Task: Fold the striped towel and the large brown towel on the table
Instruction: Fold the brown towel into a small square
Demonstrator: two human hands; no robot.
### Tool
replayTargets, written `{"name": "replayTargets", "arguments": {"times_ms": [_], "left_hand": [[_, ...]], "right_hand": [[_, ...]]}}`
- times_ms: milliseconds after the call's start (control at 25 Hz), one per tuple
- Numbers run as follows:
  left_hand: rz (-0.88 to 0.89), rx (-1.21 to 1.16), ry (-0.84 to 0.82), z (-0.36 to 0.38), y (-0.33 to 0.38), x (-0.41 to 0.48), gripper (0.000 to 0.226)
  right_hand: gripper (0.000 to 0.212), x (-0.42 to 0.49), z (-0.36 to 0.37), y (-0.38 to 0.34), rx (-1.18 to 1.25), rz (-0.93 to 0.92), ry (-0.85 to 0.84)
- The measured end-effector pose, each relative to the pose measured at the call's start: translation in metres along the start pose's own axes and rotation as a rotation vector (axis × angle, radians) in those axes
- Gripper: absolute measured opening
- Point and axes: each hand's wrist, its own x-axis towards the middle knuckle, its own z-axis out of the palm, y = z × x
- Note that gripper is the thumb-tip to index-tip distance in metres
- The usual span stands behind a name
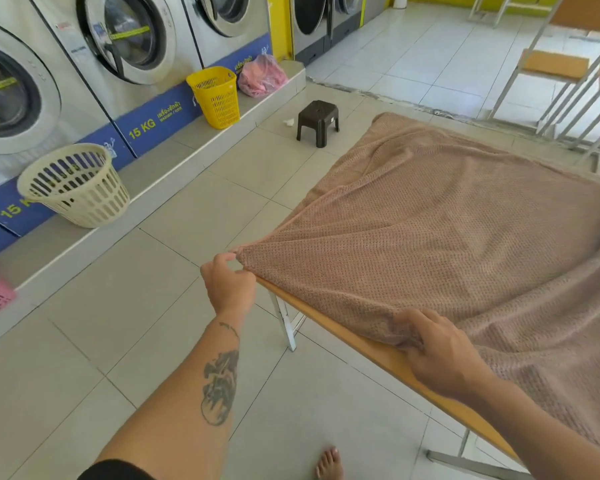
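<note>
Fingertips (230, 255) of the left grip (227, 282) pinch the near corner of the large brown towel (465, 237), just off the desk (326, 322) corner; the right grip (440, 355) clutches a bunch of its near hem. It lies spread across the desk, rumpled. Beyond, a dark stool (317, 123) stands on the tiled floor (222, 202).

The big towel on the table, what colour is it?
Light brown towel, with a waffle texture; head view.

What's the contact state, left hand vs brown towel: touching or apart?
Touching. The head view shows the left hand pinching a corner of the brown towel just past the table edge; folds fan out from the pinch.
</note>
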Motion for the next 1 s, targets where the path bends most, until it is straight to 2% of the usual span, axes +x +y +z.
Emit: {"name": "replayTargets", "arguments": {"times_ms": [120, 240, 280, 440, 520, 640, 800, 920, 1000], "left_hand": [[-0.039, -0.105, 0.013, 0.005, -0.003, -0.048, 0.039], [0.033, -0.129, -0.134, 0.026, 0.001, -0.105, 0.028], [0.077, -0.112, -0.192, 0.034, 0.004, -0.124, 0.027], [0.258, -0.053, -0.388, 0.071, 0.026, -0.195, 0.032], [0.335, -0.044, -0.442, 0.089, 0.037, -0.229, 0.034], [0.379, -0.023, -0.457, 0.115, 0.049, -0.285, 0.038], [0.375, 0.042, -0.502, 0.145, 0.054, -0.365, 0.037], [0.456, 0.201, -0.641, 0.163, 0.054, -0.411, 0.029], [0.509, 0.379, -0.721, 0.173, 0.055, -0.431, 0.028]], "right_hand": [[0.022, -0.011, -0.014, 0.013, 0.012, 0.003, 0.0], [0.011, -0.035, -0.033, 0.029, 0.032, 0.021, -0.022], [0.015, -0.045, -0.038, 0.038, 0.037, 0.034, -0.026], [0.054, -0.088, -0.046, 0.096, 0.039, 0.099, -0.009], [0.052, -0.11, -0.05, 0.134, 0.036, 0.12, -0.017], [0.037, -0.143, -0.063, 0.187, 0.017, 0.149, -0.036], [0.054, -0.178, -0.078, 0.23, -0.043, 0.078, -0.095], [0.061, -0.189, -0.088, 0.243, -0.079, -0.013, -0.15], [0.059, -0.187, -0.093, 0.25, -0.027, -0.074, -0.165]]}}
